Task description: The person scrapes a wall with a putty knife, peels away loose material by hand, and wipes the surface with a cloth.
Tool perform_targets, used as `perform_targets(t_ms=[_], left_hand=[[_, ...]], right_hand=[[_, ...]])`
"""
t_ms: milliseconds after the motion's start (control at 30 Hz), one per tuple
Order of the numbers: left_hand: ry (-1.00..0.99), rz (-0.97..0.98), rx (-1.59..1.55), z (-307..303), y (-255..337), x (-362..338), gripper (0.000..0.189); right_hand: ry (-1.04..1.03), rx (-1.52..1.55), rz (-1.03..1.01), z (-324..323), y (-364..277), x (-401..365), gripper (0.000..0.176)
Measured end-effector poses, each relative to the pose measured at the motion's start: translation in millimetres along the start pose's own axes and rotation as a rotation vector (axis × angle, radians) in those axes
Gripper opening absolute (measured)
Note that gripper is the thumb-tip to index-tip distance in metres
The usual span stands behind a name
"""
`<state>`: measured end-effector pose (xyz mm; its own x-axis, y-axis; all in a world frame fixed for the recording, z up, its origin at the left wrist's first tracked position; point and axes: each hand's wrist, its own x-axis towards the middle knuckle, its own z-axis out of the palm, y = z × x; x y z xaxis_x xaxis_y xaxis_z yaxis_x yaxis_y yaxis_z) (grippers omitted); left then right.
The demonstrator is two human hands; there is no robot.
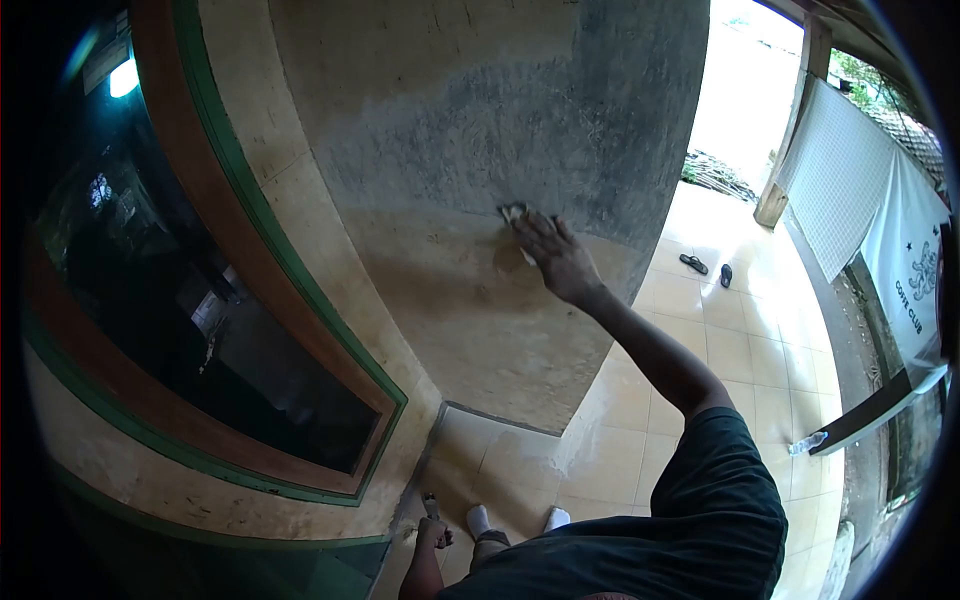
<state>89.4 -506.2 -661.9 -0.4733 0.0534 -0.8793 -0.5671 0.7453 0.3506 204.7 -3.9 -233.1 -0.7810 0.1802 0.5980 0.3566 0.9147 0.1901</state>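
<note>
My right hand [556,258] is stretched out against the wall [480,150]. Under its fingers it presses a crumpled pale piece [514,212], which looks like sandpaper or cloth. The wall is dark grey and scuffed above the hand, and beige below it. Low at my left side, my left hand [434,533] is closed around a small scraper-like tool [430,505], whose exact kind is too small to make out.
A window with a brown and green frame [340,340] is on the left. Tiled floor [735,355] runs right, with a pair of sandals [694,264] and a plastic bottle [808,443]. White cloth banners [850,170] hang beyond a wooden post [792,140].
</note>
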Motion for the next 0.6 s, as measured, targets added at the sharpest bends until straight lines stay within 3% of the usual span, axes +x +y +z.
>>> perform_targets(t_ms=[100,133,167,200,233,300,367,400,500,533,567,600], left_hand=[[-0.119,0.088,0.047,4.2,23.7,-28.7,0.008],[-0.117,0.096,0.045,7.8,30.7,-39.2,0.008],[-0.149,0.289,0.039,13.3,37.0,-54.6,0.007],[-0.179,0.479,0.032,19.4,43.8,-71.7,0.007],[-0.227,0.491,0.017,26.4,54.8,-90.9,0.007],[-0.326,0.505,-0.084,39.5,79.2,-134.0,0.008],[-0.458,0.511,-0.233,51.9,105.4,-181.7,0.012],[-0.537,0.509,-0.296,56.1,116.4,-207.3,0.015],[-0.504,0.741,-0.406,72.8,140.6,-279.6,0.04],[-0.542,0.817,-0.463,74.5,149.3,-304.3,0.05],[-0.543,0.808,-0.477,78.1,156.6,-325.0,0.05],[-0.499,0.965,-0.477,81.7,163.9,-343.8,0.054]], right_hand=[[-0.12,0.258,-0.064,26.4,-15.5,-61.5,0.054],[-0.383,0.384,0.127,27.6,-20.9,-77.7,0.052],[-0.644,0.507,0.321,22.8,-27.9,-89.8,0.051],[-0.597,0.799,0.344,31.4,-31.8,-104.9,0.05],[-0.545,1.091,0.361,41.1,-33.8,-118.8,0.05],[-0.62,1.099,0.424,25.2,-54.3,-130.9,0.053],[-0.382,0.788,0.205,6.7,-75.1,-142.3,0.056],[-0.392,0.722,0.118,-4.7,-81.8,-144.5,0.059],[-0.309,0.537,-0.112,-41.0,-105.6,-143.4,0.064],[-0.096,0.498,-0.157,-56.9,-112.2,-140.2,0.056],[-0.108,0.5,-0.167,-65.8,-109.0,-142.9,0.056],[-0.091,0.682,-0.149,-72.9,-103.7,-144.8,0.044]])
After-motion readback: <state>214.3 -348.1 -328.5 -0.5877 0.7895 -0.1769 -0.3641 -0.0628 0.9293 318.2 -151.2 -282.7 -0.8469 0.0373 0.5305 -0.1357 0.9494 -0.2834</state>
